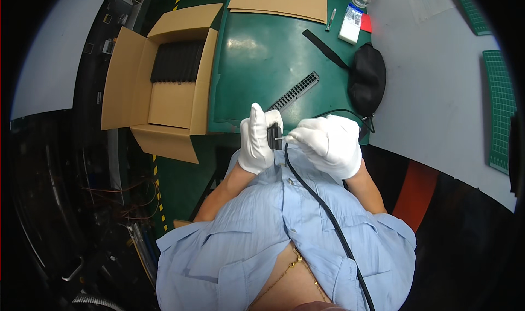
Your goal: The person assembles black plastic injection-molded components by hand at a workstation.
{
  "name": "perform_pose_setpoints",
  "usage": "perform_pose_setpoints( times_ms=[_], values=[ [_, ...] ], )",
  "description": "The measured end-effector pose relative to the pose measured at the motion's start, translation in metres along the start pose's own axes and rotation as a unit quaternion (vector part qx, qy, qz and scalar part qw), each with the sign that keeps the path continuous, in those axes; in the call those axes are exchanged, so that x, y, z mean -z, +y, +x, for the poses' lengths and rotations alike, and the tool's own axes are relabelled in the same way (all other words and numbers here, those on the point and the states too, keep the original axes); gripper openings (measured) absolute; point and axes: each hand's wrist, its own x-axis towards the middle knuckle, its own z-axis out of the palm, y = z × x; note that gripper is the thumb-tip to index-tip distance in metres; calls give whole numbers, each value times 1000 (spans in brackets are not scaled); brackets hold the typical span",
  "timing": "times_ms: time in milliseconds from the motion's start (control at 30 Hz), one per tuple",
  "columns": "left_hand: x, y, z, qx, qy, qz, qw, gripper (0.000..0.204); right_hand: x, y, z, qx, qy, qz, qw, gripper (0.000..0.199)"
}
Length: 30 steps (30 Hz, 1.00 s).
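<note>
I hold the small black block (pixel 274 136) upright in my left hand (pixel 257 141), just above the near edge of the green desk (pixel 262 65). Its long axis runs near vertical in the view, with one narrow face turned toward my right hand (pixel 328 144). I judge it light, rigid and hard-cased, so I grip it across the flat sides with gloved fingers closed around it. My right hand is closed on a thin pale tool (pixel 283 139) whose tip touches the block. A black cable (pixel 322 207) hangs down across my shirt. Further out lie a black slotted strip (pixel 295 92), a black pouch (pixel 366 78) and an open cardboard box (pixel 164 86).
</note>
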Motion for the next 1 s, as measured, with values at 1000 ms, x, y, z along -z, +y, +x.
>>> perform_pose_setpoints(
  times_ms=[1000],
  values=[
    [57,-233,89,255,61,6,965,51,-173,155,-66,-235,-229,-56,943,31]
  ],
)
